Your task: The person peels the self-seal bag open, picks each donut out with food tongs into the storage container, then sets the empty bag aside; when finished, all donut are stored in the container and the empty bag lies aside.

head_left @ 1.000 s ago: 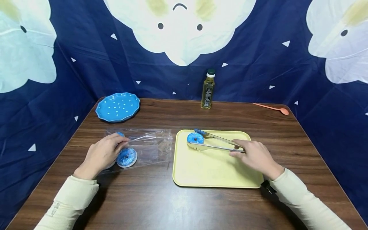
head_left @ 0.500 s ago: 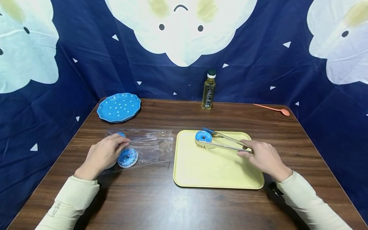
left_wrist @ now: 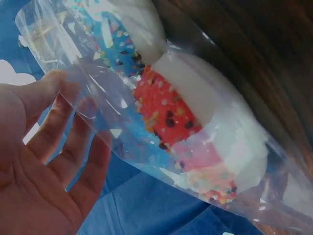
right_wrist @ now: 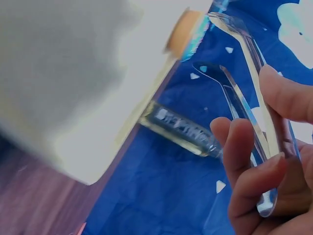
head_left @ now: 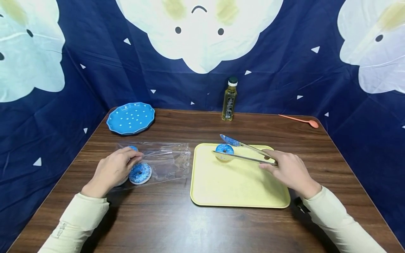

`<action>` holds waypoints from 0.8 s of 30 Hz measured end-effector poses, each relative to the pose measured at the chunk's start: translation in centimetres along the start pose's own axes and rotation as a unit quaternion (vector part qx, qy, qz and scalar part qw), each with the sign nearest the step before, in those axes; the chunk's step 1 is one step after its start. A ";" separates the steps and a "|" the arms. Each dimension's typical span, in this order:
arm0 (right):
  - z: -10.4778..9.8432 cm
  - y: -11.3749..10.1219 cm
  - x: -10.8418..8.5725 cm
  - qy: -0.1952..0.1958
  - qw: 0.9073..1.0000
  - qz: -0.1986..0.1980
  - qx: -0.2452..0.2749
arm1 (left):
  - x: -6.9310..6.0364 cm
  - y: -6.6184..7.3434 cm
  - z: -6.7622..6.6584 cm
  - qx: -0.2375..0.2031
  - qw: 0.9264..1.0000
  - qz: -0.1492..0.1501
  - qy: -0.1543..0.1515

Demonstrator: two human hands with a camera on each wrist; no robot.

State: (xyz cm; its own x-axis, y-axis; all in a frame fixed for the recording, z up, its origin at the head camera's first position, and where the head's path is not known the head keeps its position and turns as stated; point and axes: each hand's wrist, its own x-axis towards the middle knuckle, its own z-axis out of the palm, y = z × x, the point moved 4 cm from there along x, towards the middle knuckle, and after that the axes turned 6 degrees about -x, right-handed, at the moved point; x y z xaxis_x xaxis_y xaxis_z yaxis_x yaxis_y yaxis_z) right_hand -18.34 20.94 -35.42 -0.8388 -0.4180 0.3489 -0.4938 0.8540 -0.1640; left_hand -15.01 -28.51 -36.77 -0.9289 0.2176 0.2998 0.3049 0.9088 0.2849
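My left hand (head_left: 115,167) pinches the edge of a clear plastic bag (head_left: 166,165) between thumb and fingers. Inside lie several toy donuts; one with blue sprinkled icing (head_left: 143,176) shows beside the hand, and the left wrist view adds a red-iced donut (left_wrist: 164,105). Part of the contents is hidden under the hand. Metal tongs (head_left: 245,158) are held in my right hand (head_left: 286,172), thumb on one arm and fingers on the other. Their arms stand spread, either side of a blue-iced donut (head_left: 220,148) on a yellow tray (head_left: 234,186).
A blue dotted plate (head_left: 130,119) sits at the table's back left corner. A bottle of yellowish oil (head_left: 229,103) stands behind the tray, and an orange spoon (head_left: 300,119) lies at the back right. Blue patterned cloth surrounds the table.
The tongs first moved right across the tray with the blue donut between their tips. Since then their arms have spread apart, and the donut stays on the tray. My left hand has hardly moved.
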 end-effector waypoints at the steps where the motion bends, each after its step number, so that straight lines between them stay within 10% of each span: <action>1: -0.1 -0.3 0.2 0.003 1.000 -0.005 0.002 | 0.0 0.0 0.0 -0.001 1.000 -0.001 0.000; 24: 3.8 -9.4 6.4 -0.001 0.985 -0.167 -0.036 | 0.1 0.1 -0.3 -0.001 1.000 0.019 0.010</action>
State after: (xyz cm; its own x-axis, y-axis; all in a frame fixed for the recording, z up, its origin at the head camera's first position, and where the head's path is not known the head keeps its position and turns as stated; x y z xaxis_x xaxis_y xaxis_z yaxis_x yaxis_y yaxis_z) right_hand -19.96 9.10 -35.12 -0.6333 -0.6794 0.3707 -0.7246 0.6887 0.0244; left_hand -15.02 -28.48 -36.41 -0.9125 0.2439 0.3285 0.3396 0.8993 0.2756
